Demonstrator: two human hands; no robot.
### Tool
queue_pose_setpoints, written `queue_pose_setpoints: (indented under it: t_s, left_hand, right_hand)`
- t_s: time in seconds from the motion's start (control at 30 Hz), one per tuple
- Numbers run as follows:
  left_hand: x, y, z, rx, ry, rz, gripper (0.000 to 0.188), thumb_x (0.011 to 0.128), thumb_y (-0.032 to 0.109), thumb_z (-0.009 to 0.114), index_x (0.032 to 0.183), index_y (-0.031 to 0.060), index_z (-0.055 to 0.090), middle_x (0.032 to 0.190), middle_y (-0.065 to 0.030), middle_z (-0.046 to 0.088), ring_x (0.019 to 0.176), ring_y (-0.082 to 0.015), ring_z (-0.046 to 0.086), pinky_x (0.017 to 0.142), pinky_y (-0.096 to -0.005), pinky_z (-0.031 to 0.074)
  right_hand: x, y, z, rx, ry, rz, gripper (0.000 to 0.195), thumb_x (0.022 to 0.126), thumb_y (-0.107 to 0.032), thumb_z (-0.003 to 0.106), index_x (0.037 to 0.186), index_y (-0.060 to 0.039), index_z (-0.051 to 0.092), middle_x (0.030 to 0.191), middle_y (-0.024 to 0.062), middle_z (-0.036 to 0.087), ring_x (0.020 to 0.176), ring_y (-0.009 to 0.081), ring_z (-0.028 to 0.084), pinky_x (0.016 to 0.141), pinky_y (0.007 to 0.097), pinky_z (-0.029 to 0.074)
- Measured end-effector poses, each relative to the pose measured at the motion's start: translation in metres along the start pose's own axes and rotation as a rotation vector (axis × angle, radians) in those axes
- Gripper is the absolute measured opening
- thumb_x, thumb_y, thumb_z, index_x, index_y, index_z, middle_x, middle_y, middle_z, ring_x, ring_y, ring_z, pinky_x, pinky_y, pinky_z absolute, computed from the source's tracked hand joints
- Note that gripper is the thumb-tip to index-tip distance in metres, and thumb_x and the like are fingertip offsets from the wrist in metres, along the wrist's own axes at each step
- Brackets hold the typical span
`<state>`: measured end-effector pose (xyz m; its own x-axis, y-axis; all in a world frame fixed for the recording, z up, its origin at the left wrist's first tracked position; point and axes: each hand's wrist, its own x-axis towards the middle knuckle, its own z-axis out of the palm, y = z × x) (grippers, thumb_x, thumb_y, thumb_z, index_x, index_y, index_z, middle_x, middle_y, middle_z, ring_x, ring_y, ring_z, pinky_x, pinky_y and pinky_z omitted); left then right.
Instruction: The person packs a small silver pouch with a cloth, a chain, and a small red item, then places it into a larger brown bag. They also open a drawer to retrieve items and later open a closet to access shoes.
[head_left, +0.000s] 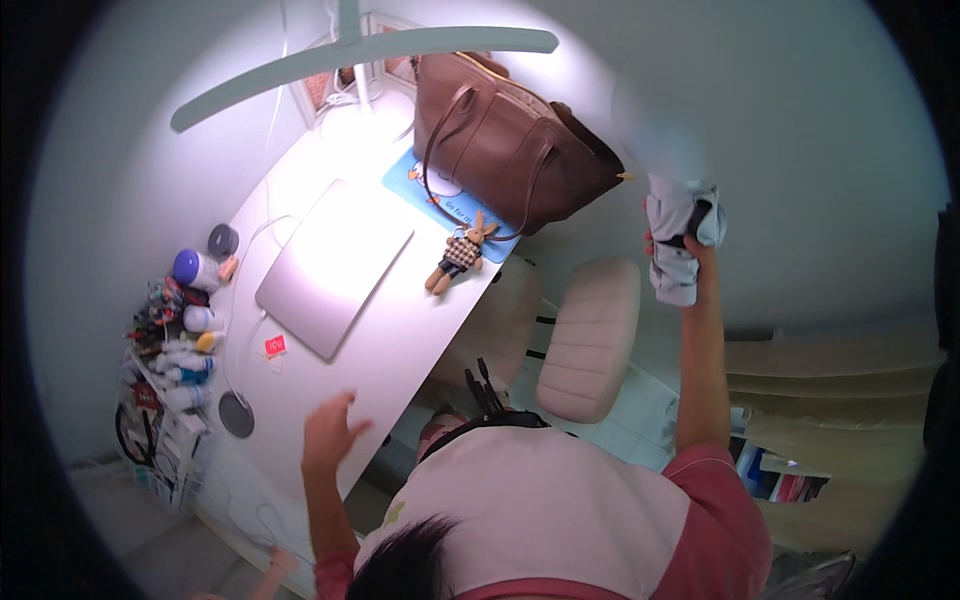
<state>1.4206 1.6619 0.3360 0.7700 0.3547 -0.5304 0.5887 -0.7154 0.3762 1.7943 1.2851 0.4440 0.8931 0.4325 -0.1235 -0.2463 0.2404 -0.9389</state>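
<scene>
My right hand (694, 251) is raised beside the wall, its fingers wrapped around a bundled pale grey fabric item (675, 281) with black parts. A blurred pale shape hangs at the bundle's upper end; what it is I cannot tell. Over the front edge of the white desk (300, 442), my left hand (330, 431) holds nothing, thumb and fingers apart. Beyond it lies a closed silver laptop (337, 277) with a white cable plugged in. A brown leather tote bag (495, 142), its top unzipped, stands on a blue printed desk mat (409, 169). A rabbit doll charm (459, 256) lies against the bag's strap.
A lit desk lamp (360, 51) arches over the desk's far end. Bottles, pens and a white rack (176, 442) line the left edge. Small red-and-white paper pieces (275, 345) and a grey disc (237, 415) lie on the desktop. A beige padded chair (589, 337) stands at right.
</scene>
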Motion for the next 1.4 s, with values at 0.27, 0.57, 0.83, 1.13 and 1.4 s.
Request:
queue_pose_setpoints:
  t_s: [0.27, 0.57, 0.83, 1.13, 1.4]
  left_hand:
    - [0.235, 0.267, -0.134, 0.051, 0.675, 0.95, 0.047, 0.078, 0.009, 0.067, 0.123, 0.006, 0.053, 0.117, -0.0097, 0.054, 0.095, -0.0289, 0.064, 0.078, -0.041, 0.053]
    - [0.26, 0.27, -0.154, 0.119, 0.586, 0.926, 0.02, 0.083, 0.005, 0.066, 0.1, 0.0105, 0.056, 0.106, -0.0097, 0.053, 0.09, -0.0299, 0.063, 0.073, -0.0395, 0.054]
    - [0.214, 0.246, -0.127, -0.065, 0.684, 0.755, 0.016, 0.085, 0.002, 0.066, 0.099, 0.009, 0.063, 0.104, -0.0038, 0.058, 0.086, -0.0202, 0.064, 0.072, -0.0304, 0.054]
    - [0.223, 0.254, -0.131, -0.079, 0.704, 0.778, 0.018, 0.085, 0.001, 0.067, 0.101, 0.0083, 0.064, 0.104, -0.0056, 0.06, 0.086, -0.0222, 0.065, 0.073, -0.0327, 0.055]
    - [0.233, 0.272, -0.142, -0.124, 0.716, 0.921, 0.018, 0.083, 0.0, 0.065, 0.1, 0.0046, 0.064, 0.102, -0.0071, 0.062, 0.087, -0.0242, 0.06, 0.076, -0.0349, 0.051]
  right_hand:
    - [0.113, -0.056, 0.034, -0.42, -0.071, 0.03, 0.053, 0.078, -0.028, 0.071, 0.122, -0.0027, 0.054, 0.1, 0.004, 0.061, 0.086, 0.0134, 0.06, 0.072, 0.0277, 0.049]
    - [0.187, -0.06, 0.059, -0.419, -0.351, 0.262, 0.047, 0.077, -0.028, 0.073, 0.116, -0.0037, 0.06, 0.094, 0.0035, 0.063, 0.083, 0.0121, 0.061, 0.071, 0.0267, 0.049]
    - [0.197, -0.04, 0.078, -1.252, -0.641, -0.425, 0.044, 0.073, -0.025, 0.074, 0.102, 0.004, 0.057, 0.093, 0.0189, 0.066, 0.086, 0.0267, 0.066, 0.074, 0.0345, 0.052]
    - [0.231, 0.046, 0.139, -2.278, -0.764, -0.916, 0.032, 0.076, -0.029, 0.071, 0.098, -0.0049, 0.066, 0.094, 0.0078, 0.06, 0.092, 0.0199, 0.056, 0.074, 0.029, 0.043]
    - [0.169, -0.042, 0.055, -1.301, -0.316, -0.431, 0.029, 0.096, -0.032, 0.06, 0.098, -0.0036, 0.064, 0.077, 0.0082, 0.062, 0.061, 0.0169, 0.055, 0.057, 0.0307, 0.044]
